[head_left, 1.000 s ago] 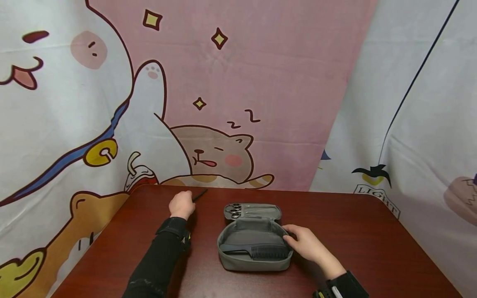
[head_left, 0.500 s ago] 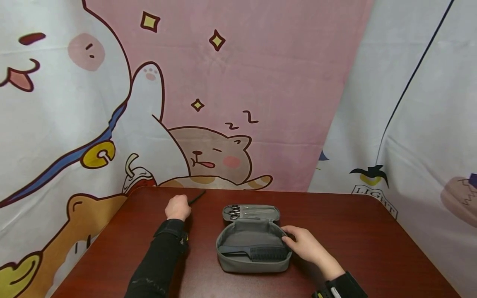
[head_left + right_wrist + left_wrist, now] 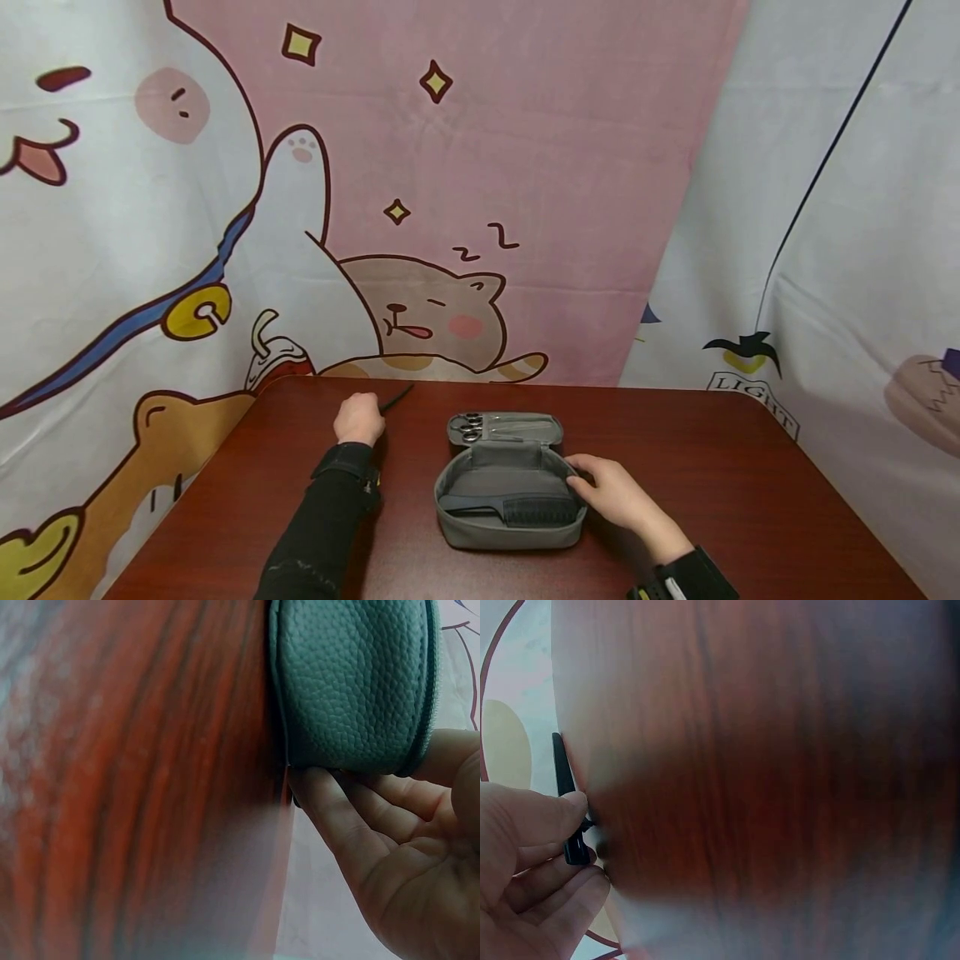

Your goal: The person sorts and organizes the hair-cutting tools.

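Observation:
My left hand [image 3: 359, 419] pinches a slim black hair clip [image 3: 564, 769] between thumb and fingers, near the far left of the table. The clip's tapered end points away from the hand. A grey zippered case [image 3: 510, 537] lies unzipped in the middle, its lid [image 3: 551, 429] folded back and away. Inside its body rests a dark comb [image 3: 536, 511]. Scissors [image 3: 470, 427] sit in the lid beside a clear pocket. My right hand [image 3: 618, 497] grips the case's right side, thumb at the rim and fingers against the outer wall [image 3: 352, 690].
The brown wooden table [image 3: 712, 483] carries the case and ends at a far edge just beyond the left hand. A printed cloth [image 3: 577, 167] with cartoon animals hangs behind it.
The view has shifted slightly. My left hand has come a little nearer with the hair clip, then stayed put. The right hand and the case have held still.

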{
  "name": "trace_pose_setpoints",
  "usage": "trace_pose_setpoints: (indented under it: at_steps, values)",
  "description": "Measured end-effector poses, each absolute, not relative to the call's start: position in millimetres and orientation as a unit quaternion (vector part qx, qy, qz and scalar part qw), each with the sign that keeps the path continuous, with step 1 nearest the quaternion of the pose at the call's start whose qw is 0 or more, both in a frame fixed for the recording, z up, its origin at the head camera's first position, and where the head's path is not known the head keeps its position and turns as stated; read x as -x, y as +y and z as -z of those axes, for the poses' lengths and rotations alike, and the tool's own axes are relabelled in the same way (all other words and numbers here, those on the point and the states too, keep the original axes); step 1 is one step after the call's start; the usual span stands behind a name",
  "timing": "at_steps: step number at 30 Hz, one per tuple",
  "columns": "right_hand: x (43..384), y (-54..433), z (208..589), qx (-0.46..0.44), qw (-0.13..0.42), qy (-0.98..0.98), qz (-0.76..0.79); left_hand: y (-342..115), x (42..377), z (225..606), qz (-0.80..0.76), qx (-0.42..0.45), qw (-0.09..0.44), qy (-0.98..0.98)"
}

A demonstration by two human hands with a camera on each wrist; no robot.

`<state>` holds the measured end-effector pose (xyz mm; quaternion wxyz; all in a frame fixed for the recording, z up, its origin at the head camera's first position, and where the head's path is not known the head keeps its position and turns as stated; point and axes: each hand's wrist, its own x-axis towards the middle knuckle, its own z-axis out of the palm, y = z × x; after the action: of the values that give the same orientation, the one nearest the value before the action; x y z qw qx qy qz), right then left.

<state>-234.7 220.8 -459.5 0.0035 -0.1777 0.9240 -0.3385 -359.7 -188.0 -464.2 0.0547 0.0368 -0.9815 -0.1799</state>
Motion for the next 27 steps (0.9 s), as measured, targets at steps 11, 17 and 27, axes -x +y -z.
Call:
trace_pose_setpoints:
  at_steps: [11, 17, 27]
  values:
    - [234.9, 221.4, 458.4, 0.186, 0.005, 0.922, 0.34, -195.9, 356.3, 465.1, 0.223, -0.047, 0.069, -0.971]
    - [235.2, 222.4, 459.1, 0.184, 0.01, 0.922, 0.339, -198.9, 354.9, 466.6, 0.255, -0.053, 0.078, -0.962]
    - [235.3, 223.1, 461.0, 0.183, 0.008, 0.922, 0.341, -195.8, 351.9, 462.3, 0.349, -0.065, 0.107, -0.929]
